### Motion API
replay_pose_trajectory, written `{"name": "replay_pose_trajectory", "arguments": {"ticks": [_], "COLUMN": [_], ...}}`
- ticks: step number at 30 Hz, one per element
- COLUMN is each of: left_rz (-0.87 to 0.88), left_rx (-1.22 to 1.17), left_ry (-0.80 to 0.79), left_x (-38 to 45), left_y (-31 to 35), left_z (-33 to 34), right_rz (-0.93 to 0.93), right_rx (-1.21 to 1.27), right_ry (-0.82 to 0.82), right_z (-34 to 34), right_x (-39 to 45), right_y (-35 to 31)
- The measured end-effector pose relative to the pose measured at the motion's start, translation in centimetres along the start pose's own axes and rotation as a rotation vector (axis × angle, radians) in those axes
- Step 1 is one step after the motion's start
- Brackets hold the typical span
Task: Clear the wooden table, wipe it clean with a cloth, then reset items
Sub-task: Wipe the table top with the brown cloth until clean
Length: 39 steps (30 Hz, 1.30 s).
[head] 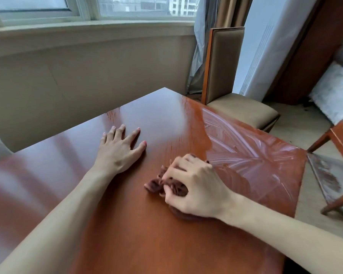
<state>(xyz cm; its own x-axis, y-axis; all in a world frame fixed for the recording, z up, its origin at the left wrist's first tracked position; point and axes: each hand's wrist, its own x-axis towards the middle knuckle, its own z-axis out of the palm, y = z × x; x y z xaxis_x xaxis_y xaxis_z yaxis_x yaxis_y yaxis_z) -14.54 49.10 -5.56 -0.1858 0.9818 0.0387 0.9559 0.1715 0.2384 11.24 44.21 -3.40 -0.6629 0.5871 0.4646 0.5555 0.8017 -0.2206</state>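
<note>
Wipe step in progress; nothing stands on the visible table [139, 224] top.

Right hand [194, 186]: forearm enters from the lower right, palm down, fingers [178, 165] curled and clenched around a bunched dark red-brown cloth [156, 184], which sits on the wood near the table's middle.

Left hand [120, 149]: just beyond and to the left, flat on the wood, fingers spread and released, holding nothing; likely bracing.

Farther right: wet arcing streaks [246, 155] run to the far right edge; left half looks dry.

Risks (judged): the bunched cloth gives a small contact patch, so strips may be missed; the braced left palm may leave marks on the gloss; a stroke overrunning the right edge could drip toward the upholstered chair [236, 95] just beyond.
</note>
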Motion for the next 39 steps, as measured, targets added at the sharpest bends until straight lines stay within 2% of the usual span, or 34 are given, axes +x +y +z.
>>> {"name": "replay_pose_trajectory", "arguments": {"ticks": [3, 9, 14, 18, 23, 25, 29, 31, 33, 37, 39], "left_rz": [0.001, -0.021, -0.051, -0.043, -0.028, 0.025, 0.162, 0.202, 0.21, 0.226, 0.24], "left_rx": [-0.01, 0.009, 0.024, 0.019, 0.139, 0.153, 0.008, -0.054, -0.079, -0.039, -0.018], "left_ry": [0.011, 0.043, 0.026, -0.007, -0.064, -0.066, -0.045, -0.029, -0.008, -0.051, -0.062], "left_x": [0.1, 0.6, 0.5, 0.2, 0.2, -1.0, -7.6, -11.8, -15.7, -19.7, -20.6], "left_y": [0.0, -0.3, 0.1, 0.5, 1.8, 3.3, 4.6, 3.8, 2.8, 1.4, 1.0], "left_z": [0.1, 0.7, 0.4, -0.1, -1.2, -2.1, -2.5, -2.4, -2.3, -1.9, -1.4], "right_rz": [0.106, 0.47, 0.64, 0.565, 0.383, 0.31, 0.247, 0.244, 0.268, 0.532, 0.584], "right_rx": [-0.089, -0.245, -0.265, -0.291, -0.231, -0.218, -0.134, -0.093, -0.13, -0.201, -0.224], "right_ry": [-0.004, 0.077, 0.099, 0.043, -0.009, -0.01, 0.016, 0.028, 0.056, 0.037, 0.039], "right_z": [1.8, 6.7, 8.0, 6.6, 3.3, 1.8, -0.7, -1.2, -1.1, -0.5, -0.2], "right_x": [5.8, 22.2, 27.8, 23.8, 10.7, 5.0, -4.5, -6.0, -3.8, 3.8, 3.7], "right_y": [4.7, 20.1, 24.2, 19.7, 7.5, 1.9, -6.6, -7.6, -6.2, -1.4, -2.7]}}
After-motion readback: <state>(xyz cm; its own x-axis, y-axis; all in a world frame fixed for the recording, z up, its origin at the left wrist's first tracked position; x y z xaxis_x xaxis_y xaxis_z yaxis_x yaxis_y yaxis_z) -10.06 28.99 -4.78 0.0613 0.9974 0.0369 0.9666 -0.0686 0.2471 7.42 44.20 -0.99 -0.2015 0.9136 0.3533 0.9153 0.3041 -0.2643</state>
